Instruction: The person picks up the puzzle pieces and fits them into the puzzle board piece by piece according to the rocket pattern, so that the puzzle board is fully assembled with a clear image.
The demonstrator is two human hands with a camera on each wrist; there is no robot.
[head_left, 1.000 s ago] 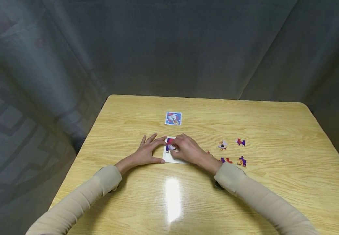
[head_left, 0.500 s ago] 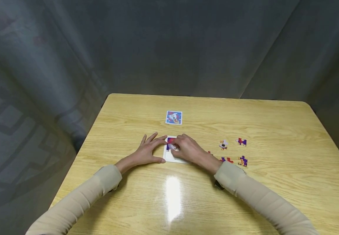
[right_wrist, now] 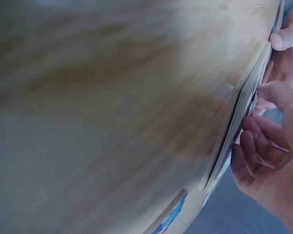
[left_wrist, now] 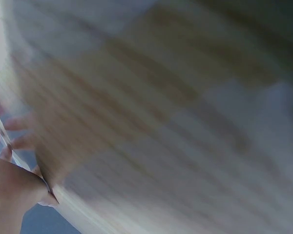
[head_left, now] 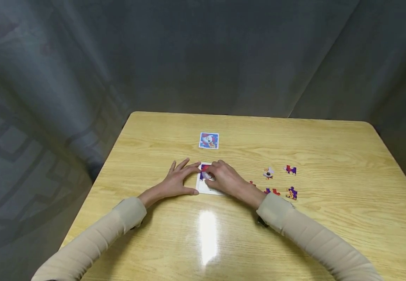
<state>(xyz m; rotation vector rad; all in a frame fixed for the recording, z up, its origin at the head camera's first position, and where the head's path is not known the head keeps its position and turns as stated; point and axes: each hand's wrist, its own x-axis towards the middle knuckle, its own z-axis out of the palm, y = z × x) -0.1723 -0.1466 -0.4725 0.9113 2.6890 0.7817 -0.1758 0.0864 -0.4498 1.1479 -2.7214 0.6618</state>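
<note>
Barely moved, the curled right hand (head_left: 224,178) pinches a puzzle piece (head_left: 208,175).

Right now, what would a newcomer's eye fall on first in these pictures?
Probably the left hand and right hand, both at a white puzzle board on the wooden table. Then perhaps the colourful picture card beyond the board, and loose puzzle pieces to the board's right.

Head view drifts slightly: card (head_left: 209,141) and loose pieces (head_left: 291,170) sit a hair further toward 3 o'clock in frame. Pale piece (head_left: 207,175) under the right grip (head_left: 225,178) looks squarer, nudged slightly toward 12 o'clock on white board (head_left: 204,187).
</note>
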